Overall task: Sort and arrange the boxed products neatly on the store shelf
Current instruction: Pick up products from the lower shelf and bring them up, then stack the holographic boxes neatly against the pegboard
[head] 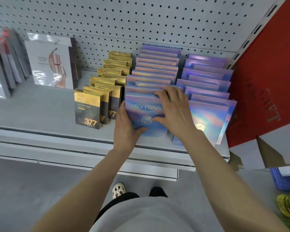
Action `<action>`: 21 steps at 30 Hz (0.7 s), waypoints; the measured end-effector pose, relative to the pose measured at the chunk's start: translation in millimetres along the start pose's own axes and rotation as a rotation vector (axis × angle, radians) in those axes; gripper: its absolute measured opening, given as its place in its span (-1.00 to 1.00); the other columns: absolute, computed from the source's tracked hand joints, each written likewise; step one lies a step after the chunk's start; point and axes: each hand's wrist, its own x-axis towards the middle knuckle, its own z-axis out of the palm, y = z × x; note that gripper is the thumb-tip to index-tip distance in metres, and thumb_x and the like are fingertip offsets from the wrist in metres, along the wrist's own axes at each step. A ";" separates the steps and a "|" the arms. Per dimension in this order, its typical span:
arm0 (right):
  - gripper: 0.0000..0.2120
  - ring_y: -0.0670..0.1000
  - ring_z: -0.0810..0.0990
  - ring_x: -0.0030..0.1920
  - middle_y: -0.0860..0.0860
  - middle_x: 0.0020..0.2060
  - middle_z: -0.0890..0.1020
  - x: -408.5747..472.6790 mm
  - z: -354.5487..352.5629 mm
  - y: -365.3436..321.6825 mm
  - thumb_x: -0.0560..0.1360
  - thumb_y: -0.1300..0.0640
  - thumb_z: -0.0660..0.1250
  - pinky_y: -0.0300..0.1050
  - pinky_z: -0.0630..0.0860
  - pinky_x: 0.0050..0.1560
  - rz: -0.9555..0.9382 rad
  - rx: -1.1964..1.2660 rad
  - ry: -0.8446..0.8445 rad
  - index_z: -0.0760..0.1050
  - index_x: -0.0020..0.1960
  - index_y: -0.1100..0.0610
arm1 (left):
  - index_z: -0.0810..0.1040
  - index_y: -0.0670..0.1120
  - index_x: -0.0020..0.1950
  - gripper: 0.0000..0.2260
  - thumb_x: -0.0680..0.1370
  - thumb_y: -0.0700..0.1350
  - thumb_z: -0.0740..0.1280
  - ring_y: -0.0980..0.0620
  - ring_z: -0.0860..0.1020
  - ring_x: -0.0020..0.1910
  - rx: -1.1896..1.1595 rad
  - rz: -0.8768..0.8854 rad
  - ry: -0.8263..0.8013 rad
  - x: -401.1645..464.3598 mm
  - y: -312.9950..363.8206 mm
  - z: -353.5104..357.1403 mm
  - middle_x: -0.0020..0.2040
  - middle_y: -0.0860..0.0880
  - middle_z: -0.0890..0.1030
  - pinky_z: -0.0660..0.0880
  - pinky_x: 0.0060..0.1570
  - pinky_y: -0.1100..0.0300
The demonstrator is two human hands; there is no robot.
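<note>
Two rows of shiny purple-blue SYRINX boxes stand upright on the grey shelf (40,113). My left hand (126,129) grips the left edge and lower front of the front SYRINX box (141,108) in the left row. My right hand (174,108) curls over the top of the front boxes of that row, thumb on the front face. The right row of purple boxes (208,84) stands beside it, its front box partly behind my right wrist. A row of gold-and-black "377" boxes (89,111) runs to the left.
A white box with a wavy picture (50,64) and grey-red boxes (5,64) stand at the shelf's left. A red panel (264,81) bounds the right end. A cardboard flap (274,151), a blue basket (285,180) and yellow packaging (288,208) sit low right.
</note>
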 end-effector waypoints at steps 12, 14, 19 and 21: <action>-0.35 0.21 0.43 0.24 0.12 0.24 0.49 -10.9 0.2 0.6 0.37 -0.12 0.51 0.08 0.35 0.26 0.048 0.045 0.065 0.46 0.36 0.12 | 0.13 -0.12 0.55 -0.14 0.39 -0.13 0.55 -0.01 0.28 0.43 0.092 0.151 0.048 0.0 -0.3 -20.2 0.46 -0.13 0.28 0.30 0.36 0.28; -0.39 0.20 0.41 0.27 0.13 0.28 0.48 -15.0 -0.7 2.5 0.44 -0.10 0.46 0.09 0.33 0.30 0.099 0.102 0.125 0.45 0.38 0.14 | 0.16 -0.15 0.54 -0.19 0.41 -0.15 0.53 -0.02 0.23 0.46 0.112 0.214 0.090 0.4 5.2 -25.4 0.47 -0.16 0.27 0.14 0.40 0.42; -0.52 0.14 0.41 0.32 0.12 0.30 0.48 -27.0 -13.0 21.8 0.56 0.02 0.35 0.07 0.35 0.32 0.272 0.232 0.292 0.39 0.44 0.13 | 0.24 -0.15 0.50 -0.43 0.55 -0.13 0.38 -0.12 0.25 0.48 0.115 0.467 0.147 -5.0 26.9 -29.7 0.45 -0.18 0.28 0.26 0.45 0.07; -0.42 0.19 0.40 0.35 0.16 0.33 0.45 -34.9 -22.9 43.8 0.50 0.06 0.43 0.16 0.37 0.32 0.350 0.195 0.275 0.36 0.46 0.15 | 0.23 -0.11 0.51 -0.42 0.55 -0.18 0.38 -0.04 0.30 0.45 0.049 0.500 0.023 -13.8 38.3 -22.9 0.45 -0.11 0.30 0.29 0.42 0.16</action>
